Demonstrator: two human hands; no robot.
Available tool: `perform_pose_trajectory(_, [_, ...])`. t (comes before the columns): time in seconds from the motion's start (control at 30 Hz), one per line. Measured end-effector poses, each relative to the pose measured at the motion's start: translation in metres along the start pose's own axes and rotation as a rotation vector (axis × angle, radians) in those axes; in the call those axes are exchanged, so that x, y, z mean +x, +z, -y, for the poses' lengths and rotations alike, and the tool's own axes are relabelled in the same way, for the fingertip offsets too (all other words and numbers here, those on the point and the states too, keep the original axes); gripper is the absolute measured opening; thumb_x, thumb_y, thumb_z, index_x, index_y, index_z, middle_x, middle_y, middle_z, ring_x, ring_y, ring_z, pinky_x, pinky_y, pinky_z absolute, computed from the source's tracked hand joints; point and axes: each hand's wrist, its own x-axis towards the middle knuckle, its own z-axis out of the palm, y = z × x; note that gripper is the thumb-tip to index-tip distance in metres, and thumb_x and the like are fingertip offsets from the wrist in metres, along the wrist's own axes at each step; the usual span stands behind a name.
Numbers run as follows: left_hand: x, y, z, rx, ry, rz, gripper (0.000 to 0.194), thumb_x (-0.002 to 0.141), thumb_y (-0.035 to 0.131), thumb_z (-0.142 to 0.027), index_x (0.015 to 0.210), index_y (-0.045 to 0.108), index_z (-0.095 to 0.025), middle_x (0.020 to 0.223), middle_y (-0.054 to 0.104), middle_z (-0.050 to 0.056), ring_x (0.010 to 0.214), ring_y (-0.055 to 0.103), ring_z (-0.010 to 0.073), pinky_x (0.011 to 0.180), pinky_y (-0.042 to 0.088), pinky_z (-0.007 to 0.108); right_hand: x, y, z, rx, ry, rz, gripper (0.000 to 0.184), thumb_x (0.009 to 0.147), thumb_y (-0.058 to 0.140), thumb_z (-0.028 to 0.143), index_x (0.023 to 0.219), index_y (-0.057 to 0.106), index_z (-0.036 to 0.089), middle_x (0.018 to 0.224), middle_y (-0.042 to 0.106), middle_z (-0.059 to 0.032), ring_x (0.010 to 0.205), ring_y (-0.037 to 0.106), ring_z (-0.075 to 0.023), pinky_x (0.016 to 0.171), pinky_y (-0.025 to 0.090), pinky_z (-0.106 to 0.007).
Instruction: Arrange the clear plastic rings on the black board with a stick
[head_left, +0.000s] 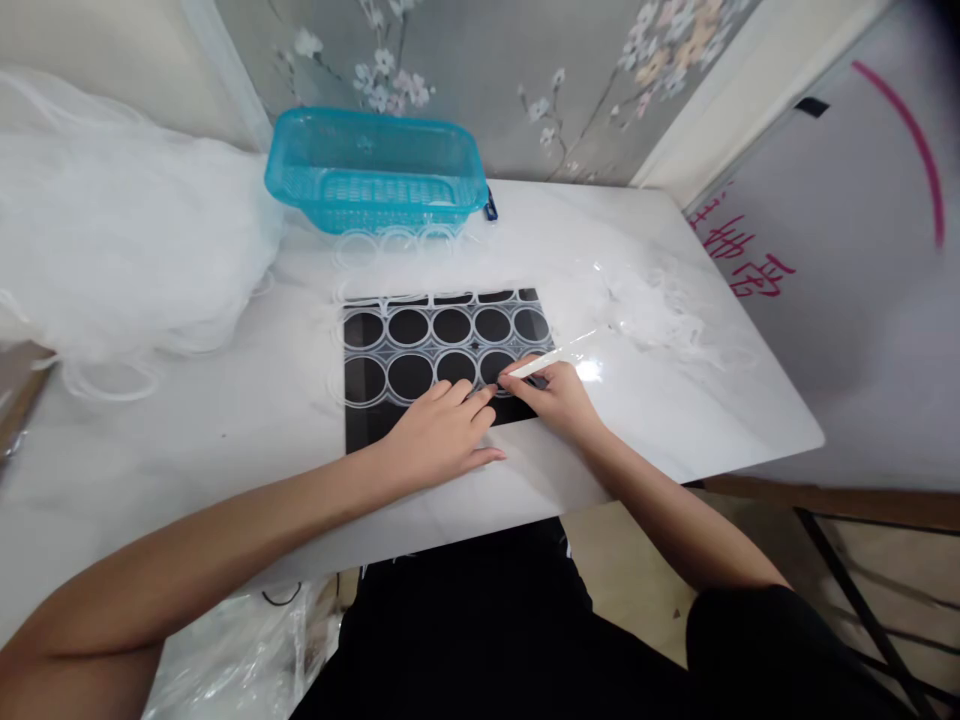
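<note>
A black rectangular mat [365,432] lies on the white table in front of me. Over it is a clear sheet with rows of white rings [409,351], which reaches past the mat's far and left edges. My left hand [441,428] rests on the sheet and the mat's near part, fingers stretched out and thumb apart, holding nothing. Pinched in my right hand [559,398] is a slim white pen-like tool [538,364]. Its tip end, partly hidden by the fingers, is at a ring in the nearer row, close to my left fingertips.
A blue plastic basket [289,185] stands at the back of the table, with a small dark blue object [490,205] beside it. White stringy material is heaped [135,230] at left. Clear and white scraps [660,312] lie at right. A board with red writing [832,330] stands beyond.
</note>
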Motion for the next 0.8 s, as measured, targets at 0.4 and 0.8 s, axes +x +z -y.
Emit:
perform_pose_trajectory(0.4, [-0.0018, 0.0063, -0.0006, 0.002, -0.015, 0.021, 0.049, 0.092, 0.037, -0.055, 0.096, 0.062, -0.013, 0.125, 0.058, 0.008, 0.099, 0.049, 0.0247, 0.078, 0.035, 0.037, -0.002, 0.0013, -0.0004, -0.023, 0.018, -0.032, 0.015, 0.083, 0.061, 0.031, 0.081, 0.07, 0.018, 0.089, 0.071, -0.0043, 0.085, 0.066, -0.0208, 0.075, 0.049, -0.031])
perform_pose_trajectory(0.8, [-0.002, 0.0074, 0.0005, -0.019, -0.009, 0.011, 0.047, 0.091, 0.04, -0.054, 0.096, 0.063, -0.013, 0.127, 0.058, 0.009, 0.099, 0.049, 0.0247, 0.077, 0.036, 0.037, -0.0058, 0.0054, -0.001, -0.122, 0.018, -0.042, 0.016, 0.084, 0.059, 0.032, 0.084, 0.069, 0.019, 0.09, 0.071, -0.0041, 0.084, 0.066, -0.0212, 0.072, 0.051, -0.031])
